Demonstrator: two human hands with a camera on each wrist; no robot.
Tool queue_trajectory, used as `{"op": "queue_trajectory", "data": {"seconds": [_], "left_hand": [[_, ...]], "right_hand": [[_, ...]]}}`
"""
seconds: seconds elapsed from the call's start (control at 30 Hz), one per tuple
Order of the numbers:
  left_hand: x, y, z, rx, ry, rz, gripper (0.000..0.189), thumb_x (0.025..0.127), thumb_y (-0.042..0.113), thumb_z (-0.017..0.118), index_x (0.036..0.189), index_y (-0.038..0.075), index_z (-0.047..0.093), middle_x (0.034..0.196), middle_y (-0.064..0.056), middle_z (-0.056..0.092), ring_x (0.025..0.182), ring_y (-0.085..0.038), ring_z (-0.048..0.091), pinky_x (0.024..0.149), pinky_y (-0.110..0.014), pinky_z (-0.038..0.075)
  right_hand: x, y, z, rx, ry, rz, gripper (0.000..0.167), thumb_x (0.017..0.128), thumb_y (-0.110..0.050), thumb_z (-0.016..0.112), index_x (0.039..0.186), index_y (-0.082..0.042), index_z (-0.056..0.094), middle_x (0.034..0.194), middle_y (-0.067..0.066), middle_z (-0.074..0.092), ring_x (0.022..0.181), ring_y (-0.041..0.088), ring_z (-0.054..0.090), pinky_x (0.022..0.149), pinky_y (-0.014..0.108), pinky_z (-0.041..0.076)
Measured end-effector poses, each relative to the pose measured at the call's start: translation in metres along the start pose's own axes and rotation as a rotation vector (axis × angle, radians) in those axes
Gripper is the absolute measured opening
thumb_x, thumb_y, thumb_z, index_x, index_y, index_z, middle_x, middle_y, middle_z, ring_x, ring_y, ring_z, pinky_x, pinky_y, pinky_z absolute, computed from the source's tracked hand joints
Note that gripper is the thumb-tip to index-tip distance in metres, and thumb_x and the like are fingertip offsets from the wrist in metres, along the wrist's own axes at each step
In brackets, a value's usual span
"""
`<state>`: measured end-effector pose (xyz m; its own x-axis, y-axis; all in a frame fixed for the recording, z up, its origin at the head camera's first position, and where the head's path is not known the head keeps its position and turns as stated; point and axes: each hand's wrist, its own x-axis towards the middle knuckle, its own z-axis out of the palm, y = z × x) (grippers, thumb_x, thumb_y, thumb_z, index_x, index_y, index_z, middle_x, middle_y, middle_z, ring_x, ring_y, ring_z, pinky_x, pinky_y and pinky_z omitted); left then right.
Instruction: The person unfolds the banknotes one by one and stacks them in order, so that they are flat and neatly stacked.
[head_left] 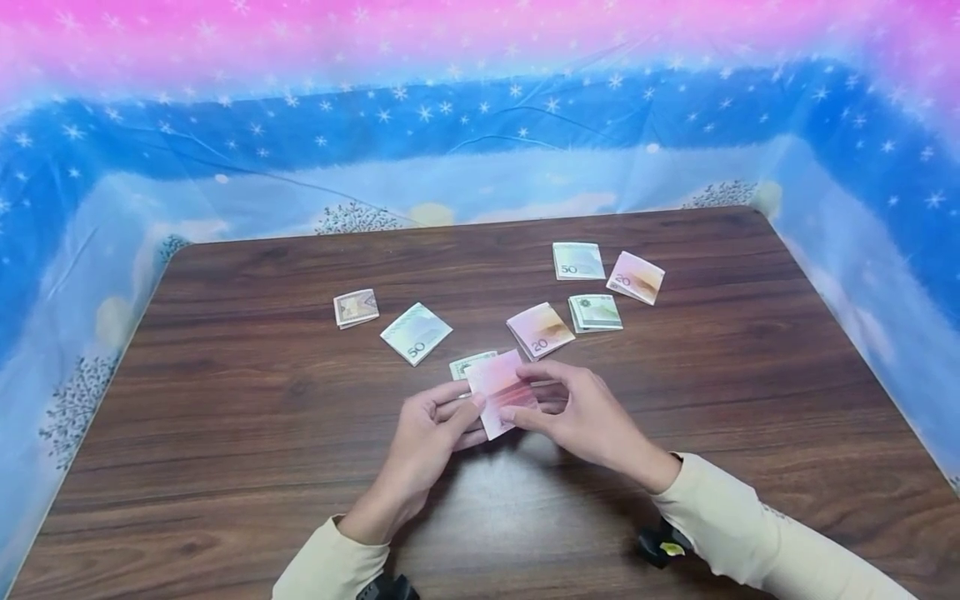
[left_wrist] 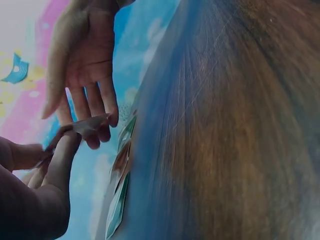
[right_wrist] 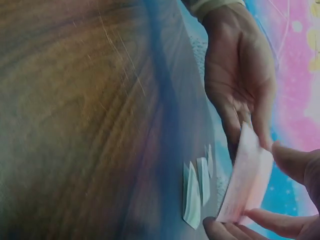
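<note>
Both hands hold a pink folded banknote (head_left: 501, 390) over the near middle of the table. My left hand (head_left: 427, 429) pinches its left side, thumb on top and fingers behind. On the right edge, the thumb and index finger of my right hand (head_left: 588, 412) grip the note. In the right wrist view the pink banknote (right_wrist: 246, 177) spans between the two hands. Just behind it lies a green folded banknote (head_left: 467, 365), partly covered. A pinkish folded 20 note (head_left: 538, 329) lies close beyond the right hand.
More folded notes lie on the brown wooden table (head_left: 225, 442): a brownish one (head_left: 356, 308), a green 50 (head_left: 416, 335) at left, another 50 (head_left: 578, 261), a 20 (head_left: 636, 277) and a green note (head_left: 596, 313) at right. A snowflake-patterned cloth (head_left: 465, 125) hangs around the table.
</note>
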<state>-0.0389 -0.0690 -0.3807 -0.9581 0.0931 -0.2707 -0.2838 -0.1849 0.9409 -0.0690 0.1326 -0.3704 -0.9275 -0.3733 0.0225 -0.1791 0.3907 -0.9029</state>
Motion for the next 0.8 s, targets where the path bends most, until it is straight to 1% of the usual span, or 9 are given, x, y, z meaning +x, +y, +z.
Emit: {"op": "queue_trajectory", "data": {"seconds": [0.07,0.17,0.23,0.4,0.5,0.57,0.67,0.73,0.8], "left_hand": [[0.000,0.000,0.001,-0.005,-0.035,0.003,0.034,0.099,0.003,0.063,0.131,-0.008,0.058,0.120,-0.028,0.067,0.098,-0.026,0.072,0.087,-0.036,0.060],[-0.001,-0.001,0.002,0.004,-0.091,0.001,0.037,0.099,0.009,0.065,0.132,-0.006,0.056,0.122,-0.027,0.067,0.102,-0.025,0.071,0.091,-0.035,0.059],[0.000,-0.002,0.003,0.014,-0.112,-0.004,0.039,0.098,0.012,0.068,0.131,-0.005,0.056,0.121,-0.025,0.068,0.102,-0.023,0.071,0.091,-0.034,0.058],[0.000,-0.003,0.002,0.033,-0.104,0.017,0.038,0.095,0.010,0.071,0.128,-0.005,0.058,0.117,-0.023,0.070,0.100,-0.019,0.071,0.090,-0.031,0.058],[-0.001,-0.002,0.000,0.037,-0.109,0.032,0.040,0.095,0.006,0.070,0.131,-0.006,0.057,0.120,-0.024,0.069,0.102,-0.021,0.071,0.092,-0.032,0.057],[-0.001,-0.001,-0.001,0.027,-0.119,0.031,0.041,0.096,0.005,0.068,0.133,-0.006,0.056,0.123,-0.026,0.067,0.103,-0.024,0.071,0.093,-0.035,0.058],[-0.003,0.002,-0.003,0.016,-0.117,0.034,0.041,0.096,0.002,0.065,0.134,-0.008,0.053,0.124,-0.029,0.066,0.104,-0.028,0.070,0.091,-0.038,0.059],[-0.005,0.005,-0.005,0.019,-0.090,0.037,0.040,0.095,-0.001,0.063,0.133,-0.007,0.055,0.122,-0.029,0.066,0.102,-0.028,0.071,0.087,-0.039,0.061],[-0.007,0.007,-0.007,0.030,-0.057,0.042,0.038,0.093,-0.005,0.062,0.131,-0.007,0.057,0.119,-0.028,0.068,0.099,-0.028,0.072,0.083,-0.039,0.062]], "right_hand": [[-0.001,-0.001,0.002,0.031,-0.023,0.024,0.053,0.083,-0.016,0.086,0.126,0.005,0.064,0.121,0.019,0.069,0.104,0.027,0.071,0.087,0.033,0.060],[-0.003,-0.002,0.006,0.117,-0.065,0.065,0.055,0.082,-0.017,0.086,0.126,0.005,0.063,0.119,0.018,0.069,0.105,0.027,0.071,0.088,0.033,0.060],[-0.003,-0.003,0.008,0.182,-0.094,0.083,0.054,0.083,-0.016,0.086,0.126,0.005,0.062,0.119,0.018,0.068,0.106,0.028,0.070,0.089,0.034,0.059],[-0.005,-0.004,0.007,0.316,-0.152,0.111,0.056,0.086,-0.014,0.081,0.132,0.009,0.058,0.127,0.023,0.064,0.116,0.033,0.065,0.093,0.034,0.057],[-0.006,-0.005,0.004,0.371,-0.192,0.126,0.058,0.089,-0.012,0.077,0.137,0.010,0.054,0.133,0.026,0.061,0.121,0.035,0.062,0.094,0.033,0.056],[-0.007,-0.006,0.002,0.371,-0.210,0.128,0.058,0.091,-0.011,0.075,0.139,0.011,0.051,0.137,0.027,0.058,0.123,0.036,0.061,0.094,0.032,0.056],[-0.008,-0.006,-0.003,0.324,-0.212,0.116,0.055,0.093,-0.006,0.069,0.140,0.013,0.049,0.137,0.029,0.057,0.119,0.036,0.063,0.091,0.030,0.058],[-0.010,-0.006,-0.007,0.284,-0.187,0.111,0.051,0.092,-0.002,0.064,0.138,0.016,0.049,0.132,0.030,0.060,0.113,0.035,0.067,0.087,0.028,0.059],[-0.011,-0.006,-0.011,0.255,-0.147,0.113,0.046,0.090,0.002,0.060,0.133,0.017,0.052,0.123,0.030,0.065,0.104,0.030,0.070,0.082,0.026,0.060]]}}
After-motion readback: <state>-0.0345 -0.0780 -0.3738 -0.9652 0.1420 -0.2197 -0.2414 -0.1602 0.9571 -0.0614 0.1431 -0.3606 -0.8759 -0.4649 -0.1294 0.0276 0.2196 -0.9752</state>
